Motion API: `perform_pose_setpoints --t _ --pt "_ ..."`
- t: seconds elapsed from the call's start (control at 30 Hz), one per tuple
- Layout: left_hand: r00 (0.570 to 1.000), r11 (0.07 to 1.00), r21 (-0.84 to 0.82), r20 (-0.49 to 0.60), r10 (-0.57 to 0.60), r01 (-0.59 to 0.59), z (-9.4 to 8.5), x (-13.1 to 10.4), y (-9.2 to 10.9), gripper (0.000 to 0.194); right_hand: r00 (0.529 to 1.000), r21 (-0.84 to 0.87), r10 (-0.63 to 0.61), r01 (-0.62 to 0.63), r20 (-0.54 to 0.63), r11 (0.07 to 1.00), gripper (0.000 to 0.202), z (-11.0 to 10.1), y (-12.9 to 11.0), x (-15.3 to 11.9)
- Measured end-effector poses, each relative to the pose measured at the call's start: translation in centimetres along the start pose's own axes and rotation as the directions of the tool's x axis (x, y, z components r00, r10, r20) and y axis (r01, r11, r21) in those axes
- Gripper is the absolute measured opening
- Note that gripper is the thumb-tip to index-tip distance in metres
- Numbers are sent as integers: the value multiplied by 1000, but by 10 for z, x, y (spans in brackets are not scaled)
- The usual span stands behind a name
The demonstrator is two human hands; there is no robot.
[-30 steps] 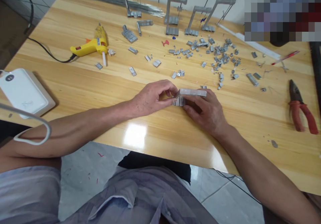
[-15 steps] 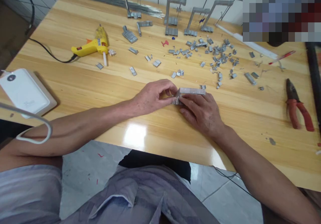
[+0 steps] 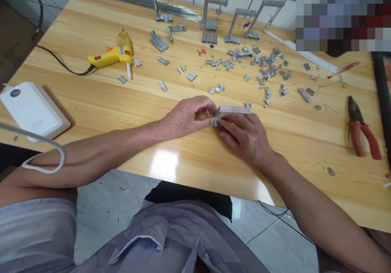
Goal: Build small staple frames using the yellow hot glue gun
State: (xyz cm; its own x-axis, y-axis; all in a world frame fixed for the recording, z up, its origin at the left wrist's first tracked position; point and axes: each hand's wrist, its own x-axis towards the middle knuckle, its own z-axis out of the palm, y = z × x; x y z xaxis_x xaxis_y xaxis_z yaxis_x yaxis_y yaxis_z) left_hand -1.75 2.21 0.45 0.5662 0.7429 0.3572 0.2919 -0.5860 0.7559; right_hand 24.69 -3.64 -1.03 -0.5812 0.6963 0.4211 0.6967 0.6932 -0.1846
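Left hand (image 3: 191,118) pinches, between thumb and forefinger, the left end of a grey metal frame (image 3: 235,110). The right hand (image 3: 252,136) is curled in from the frame's right, the upper bar passing above its bent fingers, a fingertip against the short segments (image 3: 215,124) at the frame's base. Whether the right thumb presses on anything I cannot tell. The frame sits between the two hands, low over the tabletop (image 3: 100,110); how fully its base bears on the wood is hidden.

As I judge it, the base is the weak point: an uneven push from the right fingertip against the left pinch could skew the segments or tip the frame. Both hands crowd one small spot, so a slip might also catch a finger on a metal edge.

Just beyond the frame lies a loose clip (image 3: 247,105), with scattered clips (image 3: 269,71) farther past it; a forward sweep could disturb them. Beyond those, upright frames (image 3: 204,14) look easy to topple. Pliers (image 3: 356,122) lie well to the frame's right, a glue gun (image 3: 106,58) to its left and beyond. Room for moving is best on the frame's near side, running to the tabletop's front edge.
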Motion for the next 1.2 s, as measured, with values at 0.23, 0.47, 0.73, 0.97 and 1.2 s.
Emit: perform_pose_setpoints --t 0.23,0.47,0.73,0.97,1.2 --pt "1000 1000 0 -1 -2 2 0 0 -1 8 1000 -5 -13 13 -26 1000 26 0 -2 1" --pt "999 999 19 15 -47 47 -1 0 0 9 1000 15 -7 8 -29 1000 26 0 -1 1" --pt "999 999 21 19 -43 43 -1 0 -1 10 1000 22 14 -14 -15 1000 25 1 -1 1" --pt "999 999 17 22 -42 42 -2 0 0 9 1000 4 2 -2 -29 1000 25 1 -2 2" --pt "998 999 3 16 -53 53 -2 0 0 7 1000 22 30 -30 8 999 27 0 -2 2"
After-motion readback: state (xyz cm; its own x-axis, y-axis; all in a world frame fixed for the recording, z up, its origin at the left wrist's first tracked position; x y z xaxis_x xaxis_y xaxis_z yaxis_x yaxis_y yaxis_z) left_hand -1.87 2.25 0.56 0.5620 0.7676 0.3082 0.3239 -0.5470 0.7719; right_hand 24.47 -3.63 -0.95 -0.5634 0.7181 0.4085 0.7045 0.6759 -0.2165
